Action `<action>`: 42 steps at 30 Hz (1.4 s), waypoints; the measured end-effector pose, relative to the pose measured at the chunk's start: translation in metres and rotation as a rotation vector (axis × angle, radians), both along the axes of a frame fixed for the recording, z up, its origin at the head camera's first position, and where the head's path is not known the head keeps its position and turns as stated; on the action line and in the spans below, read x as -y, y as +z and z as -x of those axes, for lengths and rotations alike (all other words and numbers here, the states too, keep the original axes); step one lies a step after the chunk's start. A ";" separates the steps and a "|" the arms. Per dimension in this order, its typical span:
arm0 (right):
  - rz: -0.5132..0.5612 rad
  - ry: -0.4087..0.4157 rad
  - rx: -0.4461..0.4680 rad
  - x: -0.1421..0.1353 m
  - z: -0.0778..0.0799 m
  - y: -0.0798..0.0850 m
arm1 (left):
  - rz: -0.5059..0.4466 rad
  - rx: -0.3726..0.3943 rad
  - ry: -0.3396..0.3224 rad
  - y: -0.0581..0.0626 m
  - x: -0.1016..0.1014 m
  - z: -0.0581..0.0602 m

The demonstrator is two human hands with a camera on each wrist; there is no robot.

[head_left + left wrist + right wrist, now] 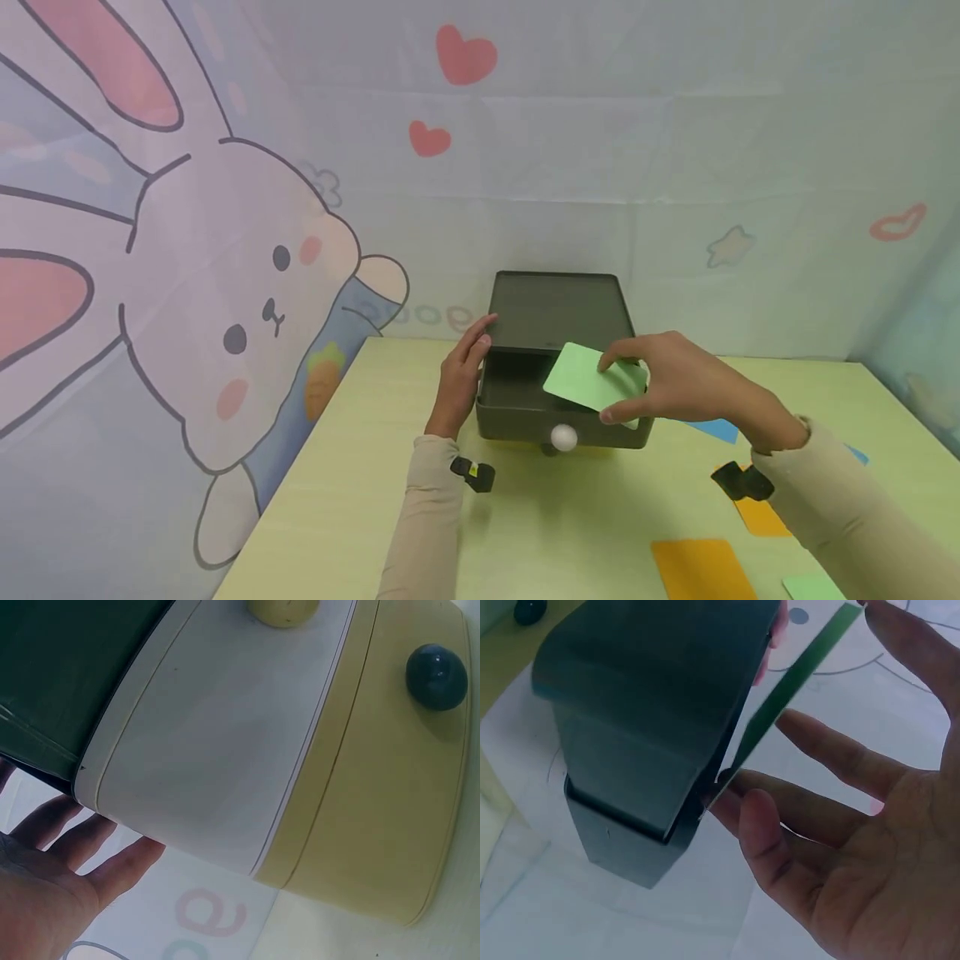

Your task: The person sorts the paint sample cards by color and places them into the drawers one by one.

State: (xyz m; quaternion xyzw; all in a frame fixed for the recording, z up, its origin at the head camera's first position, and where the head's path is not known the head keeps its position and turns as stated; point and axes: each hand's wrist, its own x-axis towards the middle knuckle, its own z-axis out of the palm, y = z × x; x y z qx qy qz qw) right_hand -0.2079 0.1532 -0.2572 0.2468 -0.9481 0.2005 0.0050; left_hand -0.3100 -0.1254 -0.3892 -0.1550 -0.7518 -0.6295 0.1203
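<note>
A small dark grey-green drawer cabinet (558, 308) stands at the back of the table. Its top drawer (517, 427), with a white knob (564, 437), is pulled out towards me. My left hand (457, 383) rests against the cabinet's left side, fingers extended. In the left wrist view, a white drawer (202, 750) and a yellow drawer (360, 810) with a dark knob (436, 677) show below the top one. Over the right part of the open drawer, my right hand (678, 379) pinches a light green card (585, 379). The card slants there, seen edge-on in the right wrist view.
Orange cards (705, 571) lie on the table at the front right, with a green card (813, 587) nearby. Blue cards (716, 429) lie partly hidden behind my right forearm. A printed cloth (570, 150) with a rabbit and hearts hangs behind the table.
</note>
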 end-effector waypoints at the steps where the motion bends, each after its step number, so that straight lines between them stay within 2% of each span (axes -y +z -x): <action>1: 0.000 0.015 0.020 0.003 0.002 0.000 | -0.004 0.006 0.001 0.000 0.000 0.000; 6: 0.001 0.091 0.042 0.016 0.008 -0.004 | 0.012 0.022 0.014 -0.003 -0.001 -0.002; 13: -0.047 0.194 -0.009 0.030 0.019 -0.006 | 0.044 -0.023 0.040 0.001 0.000 0.000; 23: -0.046 0.194 0.033 0.048 0.032 -0.015 | 0.046 -0.009 0.047 0.000 0.001 0.000; 31: -0.046 0.191 -0.103 0.054 0.040 -0.025 | 0.072 -0.035 0.037 0.005 0.002 -0.002; 37: -0.020 0.174 -0.111 0.050 0.037 -0.028 | 0.041 -0.012 -0.022 0.006 0.004 -0.001; 42: 0.030 0.180 -0.089 0.041 0.032 -0.023 | 0.046 -0.004 -0.023 0.004 0.004 -0.001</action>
